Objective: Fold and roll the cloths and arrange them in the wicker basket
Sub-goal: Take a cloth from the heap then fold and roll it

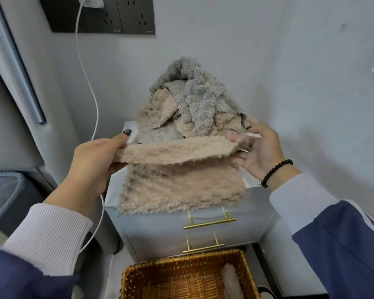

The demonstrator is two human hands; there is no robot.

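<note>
Both sets of fingers pinched the beige cloth: left hand at its 9 o'clock end, right hand at 3 o'clock. Cloth hung over the white cabinet top. Cloth pile sat at 12 o'clock; wicker basket, one rolled cloth inside, at 6.

Navy jacket sleeves w/ white ribbed cuffs, dark bead bracelet.

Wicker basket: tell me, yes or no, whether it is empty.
No: the wicker basket already holds one pale rolled cloth lying along its right side.
</note>
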